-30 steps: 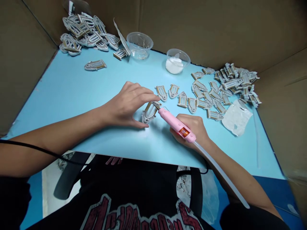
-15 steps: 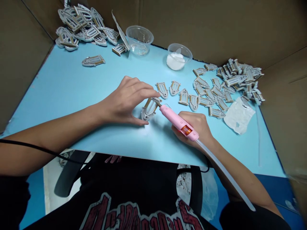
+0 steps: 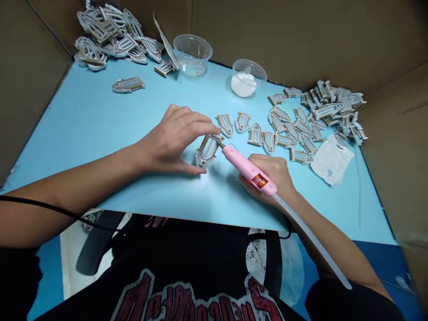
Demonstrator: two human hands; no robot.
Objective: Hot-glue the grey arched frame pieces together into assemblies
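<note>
My left hand (image 3: 182,140) holds a small white-and-gold arched window-shaped piece (image 3: 207,150) by its ends, between thumb and fingers, just above the blue tabletop. My right hand (image 3: 269,176) is wrapped round a pink hot glue gun (image 3: 245,166). Its metal nozzle meets the upper right edge of the piece. From the gun's back end a long translucent glue stick (image 3: 314,238) runs down over my right forearm. Several smaller arched pieces (image 3: 255,134) lie just beyond the nozzle.
A heap of arched pieces (image 3: 113,33) fills the far left corner; another heap (image 3: 331,104) is at right. Behind stand a clear plastic tub (image 3: 193,53) and a tub of white material (image 3: 245,82). A white paper scrap (image 3: 332,160) lies at right. A black cable (image 3: 50,205) crosses my left arm.
The whole view has shifted very slightly. Both hands, the glue gun and the held piece keep almost the same positions, with the nozzle still at the piece's edge.
</note>
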